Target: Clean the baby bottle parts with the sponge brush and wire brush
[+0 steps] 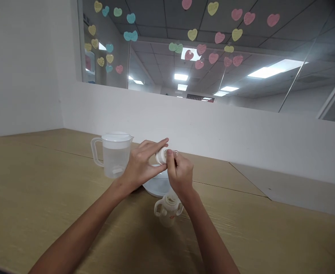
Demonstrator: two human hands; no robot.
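Observation:
Both hands are raised over the table around a white baby bottle collar (161,156) with a clear teat (175,152) in it. My left hand (144,161) spans the collar between its thumb and fingers. My right hand (181,170) is closed, its thumb and fingers pinching the clear teat. Below them an uncapped baby bottle (169,213) with two side handles stands upright on the table. Behind the bottle lies a pale bowl or dish (156,186), partly hidden by my hands and wrist.
A lidded clear plastic jug (116,158) holding clear liquid stands left of my left hand, its handle facing left. The wooden table (42,198) meets a white wall (213,129) at the back. Heart-shaped notes (213,8) are stuck on the window above.

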